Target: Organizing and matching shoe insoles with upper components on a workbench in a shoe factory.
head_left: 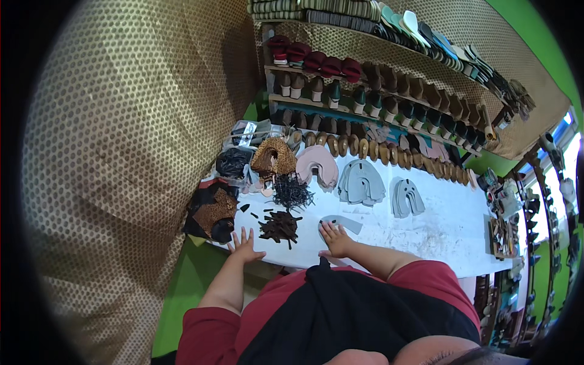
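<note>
My left hand (244,246) lies at the near edge of the white-covered table (444,237), fingers spread and nothing in them. Just right of it is a pile of short dark brown strips (280,228), with a few loose bits to its left. My right hand (336,239) rests flat, fingertips on a curved grey cut piece (350,224) that looks like a shoe upper part; the hand covers part of it. Farther back are two stacks of similar grey pieces (360,182), a pink stack (317,163), leopard-print pieces (267,157) and a heap of thin black strips (291,191).
Brown shoe lasts (365,149) line the table's back. Shelves behind hold heeled shoes (359,100), red slippers (331,66) and insoles (410,27). A patterned curtain (134,152) hangs at the left. Dark and leopard scraps (213,210) lie at the left corner, a tool box (504,234) at the right.
</note>
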A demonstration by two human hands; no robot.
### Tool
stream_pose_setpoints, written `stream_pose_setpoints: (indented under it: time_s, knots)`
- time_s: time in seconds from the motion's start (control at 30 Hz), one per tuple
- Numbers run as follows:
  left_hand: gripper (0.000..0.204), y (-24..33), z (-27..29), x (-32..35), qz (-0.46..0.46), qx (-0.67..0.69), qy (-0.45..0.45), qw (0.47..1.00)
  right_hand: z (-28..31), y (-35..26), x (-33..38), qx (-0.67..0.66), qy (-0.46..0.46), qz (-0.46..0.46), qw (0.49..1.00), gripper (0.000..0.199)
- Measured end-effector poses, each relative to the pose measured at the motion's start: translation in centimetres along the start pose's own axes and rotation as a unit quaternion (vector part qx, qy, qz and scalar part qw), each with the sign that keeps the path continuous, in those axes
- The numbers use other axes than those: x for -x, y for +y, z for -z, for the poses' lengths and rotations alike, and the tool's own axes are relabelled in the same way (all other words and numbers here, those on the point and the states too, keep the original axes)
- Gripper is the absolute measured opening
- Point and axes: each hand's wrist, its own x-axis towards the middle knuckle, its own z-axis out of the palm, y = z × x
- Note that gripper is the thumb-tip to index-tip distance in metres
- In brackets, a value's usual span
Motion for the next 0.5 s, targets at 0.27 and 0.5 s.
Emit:
stream_pose_setpoints:
  time_s: [0.27, 0.5]
  knots:
    - [0.129, -0.5, 0.4, -0.3, -0.021, -0.008, -0.034, 0.999, 2.3, 0.8, -3.4, -0.030, 0.061, -0.044, 0.997, 0.066]
    - [0.130, -1.4, -0.1, -1.2, -0.050, 0.000, -0.040, 0.998, 5.6, 1.5, -5.2, 0.059, 0.056, -0.036, 0.996, 0.023]
